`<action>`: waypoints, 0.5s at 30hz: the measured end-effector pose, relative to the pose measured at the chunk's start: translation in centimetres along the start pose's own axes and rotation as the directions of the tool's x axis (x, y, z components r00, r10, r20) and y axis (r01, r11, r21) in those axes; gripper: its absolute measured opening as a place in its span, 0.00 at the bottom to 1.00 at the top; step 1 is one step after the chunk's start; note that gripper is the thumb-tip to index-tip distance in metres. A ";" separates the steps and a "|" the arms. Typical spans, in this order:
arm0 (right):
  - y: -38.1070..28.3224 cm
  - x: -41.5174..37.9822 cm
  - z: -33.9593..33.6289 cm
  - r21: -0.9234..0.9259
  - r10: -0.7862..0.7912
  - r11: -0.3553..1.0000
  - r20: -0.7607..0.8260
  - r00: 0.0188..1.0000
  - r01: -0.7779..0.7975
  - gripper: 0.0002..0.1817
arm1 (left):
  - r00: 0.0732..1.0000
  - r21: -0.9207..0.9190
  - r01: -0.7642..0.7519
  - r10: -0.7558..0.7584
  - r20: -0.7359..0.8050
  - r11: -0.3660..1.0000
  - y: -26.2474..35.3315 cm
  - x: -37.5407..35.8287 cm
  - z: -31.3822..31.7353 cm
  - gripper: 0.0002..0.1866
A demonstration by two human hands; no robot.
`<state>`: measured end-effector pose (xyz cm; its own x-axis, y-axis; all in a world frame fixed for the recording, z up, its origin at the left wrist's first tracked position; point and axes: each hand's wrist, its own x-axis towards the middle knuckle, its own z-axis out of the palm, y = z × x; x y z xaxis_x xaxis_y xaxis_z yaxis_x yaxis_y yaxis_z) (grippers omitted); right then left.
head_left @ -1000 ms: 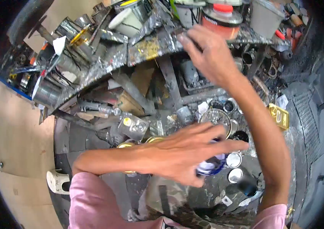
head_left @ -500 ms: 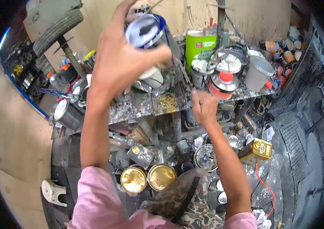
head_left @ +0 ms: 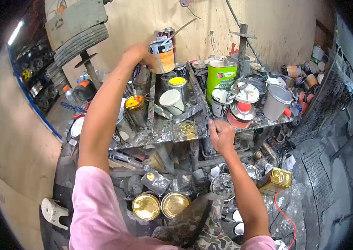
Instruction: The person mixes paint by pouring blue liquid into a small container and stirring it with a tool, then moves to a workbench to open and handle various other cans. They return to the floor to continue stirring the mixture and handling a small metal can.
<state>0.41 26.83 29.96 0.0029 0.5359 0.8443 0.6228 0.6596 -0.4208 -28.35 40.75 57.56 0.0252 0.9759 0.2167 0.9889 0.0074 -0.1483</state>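
Observation:
My left hand (head_left: pixel 139 55), smeared by motion, is at the left side of an orange and white paint can (head_left: pixel 162 59) at the back of the bench. A stick slants up by the can's top. Whether the fingers grip the can cannot be made out. My right hand (head_left: pixel 222 135) has its fingers curled at the front edge of the paint-spattered bench (head_left: pixel 160 134), thumb upward. Just behind it stands a tin with a red cap (head_left: pixel 243 109). A white cup (head_left: pixel 172 102) is tilted on the bench between my hands.
A green paint tin (head_left: pixel 219 77) and a grey tub (head_left: pixel 277 101) stand on the right. Yellow-topped tins (head_left: pixel 135 103) are on the left. Gold-lidded cans (head_left: pixel 146 206), a gold tin (head_left: pixel 275 180) with a red cord and a white stool (head_left: pixel 54 212) are on the floor.
My left hand has moved away from me, from in front of my view to the back of the bench beside the can. My right hand stays at the bench edge. The view has tilted up.

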 end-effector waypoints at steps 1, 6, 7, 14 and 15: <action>-0.1 0.0 -0.1 -0.004 0.001 1.000 0.003 1.000 -0.001 0.20 | 1.000 -0.004 -0.002 0.002 0.002 1.000 -0.6 1.1 1.1 0.42; -0.2 0.0 0.0 -0.033 0.024 0.999 0.016 1.000 -0.023 0.20 | 0.995 0.073 0.049 -0.056 0.086 0.996 -1.0 2.3 3.0 0.42; -0.2 0.0 0.0 -0.039 0.021 0.999 0.016 1.000 -0.020 0.20 | 0.995 0.066 0.047 -0.052 0.083 0.997 -1.4 2.9 3.8 0.42; -0.2 0.0 0.0 -0.056 0.059 0.997 0.035 0.998 -0.057 0.21 | 0.975 -0.086 0.206 -0.212 -0.073 0.975 -3.5 6.8 9.3 0.35; -0.2 0.0 0.1 -0.045 0.058 0.997 0.026 0.998 -0.057 0.21 | 0.968 -0.110 0.206 -0.219 -0.125 0.972 -3.5 6.7 9.5 0.36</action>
<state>0.22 26.72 30.06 0.0183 0.5869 0.8095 0.6562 0.6038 -0.4526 -33.06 49.28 50.41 -0.1741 0.9155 0.3626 0.9828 0.1843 0.0066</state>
